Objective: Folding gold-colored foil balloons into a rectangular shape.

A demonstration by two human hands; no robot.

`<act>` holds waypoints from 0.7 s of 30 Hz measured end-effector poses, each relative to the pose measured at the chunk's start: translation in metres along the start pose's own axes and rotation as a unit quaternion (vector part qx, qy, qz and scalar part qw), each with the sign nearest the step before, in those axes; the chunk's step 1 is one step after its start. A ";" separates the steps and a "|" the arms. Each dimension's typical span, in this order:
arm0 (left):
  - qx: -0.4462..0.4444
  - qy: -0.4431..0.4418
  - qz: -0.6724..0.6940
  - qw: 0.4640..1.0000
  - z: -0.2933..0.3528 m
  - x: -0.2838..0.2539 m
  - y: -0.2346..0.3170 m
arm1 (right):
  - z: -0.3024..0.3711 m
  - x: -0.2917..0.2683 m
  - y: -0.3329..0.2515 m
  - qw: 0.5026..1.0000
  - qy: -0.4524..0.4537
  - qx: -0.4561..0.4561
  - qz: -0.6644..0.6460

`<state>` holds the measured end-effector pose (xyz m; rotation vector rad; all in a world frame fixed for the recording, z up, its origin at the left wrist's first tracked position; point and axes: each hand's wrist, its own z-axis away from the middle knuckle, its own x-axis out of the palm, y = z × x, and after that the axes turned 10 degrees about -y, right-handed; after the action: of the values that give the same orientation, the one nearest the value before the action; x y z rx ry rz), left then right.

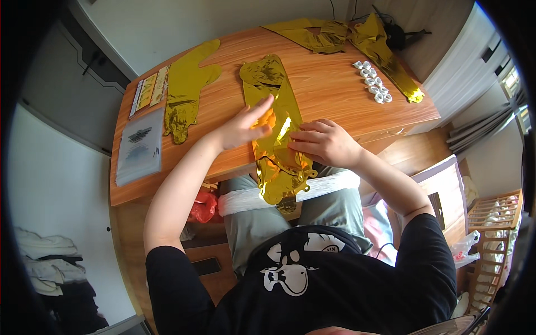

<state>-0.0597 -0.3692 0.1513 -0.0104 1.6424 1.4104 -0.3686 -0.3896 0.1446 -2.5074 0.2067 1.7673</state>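
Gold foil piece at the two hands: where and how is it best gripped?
Probably pinch the gold foil piece by its near end, coming from the near side: it looks thin, and that end juts past the edge of the table.

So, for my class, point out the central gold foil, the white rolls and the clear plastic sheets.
Central gold foil (281, 137): head view, on its shiny middle.
White rolls (370, 81): head view, on one roll mid-group.
Clear plastic sheets (138, 151): head view, on the top sheet.
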 end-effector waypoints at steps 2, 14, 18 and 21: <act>0.047 0.015 0.029 0.998 0.009 0.000 -0.003 | 0.001 0.002 0.000 1.000 0.001 -0.004 0.003; 0.052 -0.043 -0.377 0.924 0.034 0.042 0.036 | 0.003 0.000 0.004 0.999 -0.022 -0.010 0.026; 0.065 -0.042 -0.347 0.935 0.032 0.042 0.028 | 0.001 -0.001 0.000 0.999 0.025 0.020 -0.038; 0.068 -0.036 -0.339 0.938 0.032 0.044 0.026 | 0.009 0.002 -0.005 0.963 -0.017 0.163 -0.215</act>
<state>-0.0786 -0.3115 0.1468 -0.4039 1.4688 0.7579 -0.3758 -0.3831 0.1393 -2.0917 -0.0475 1.4654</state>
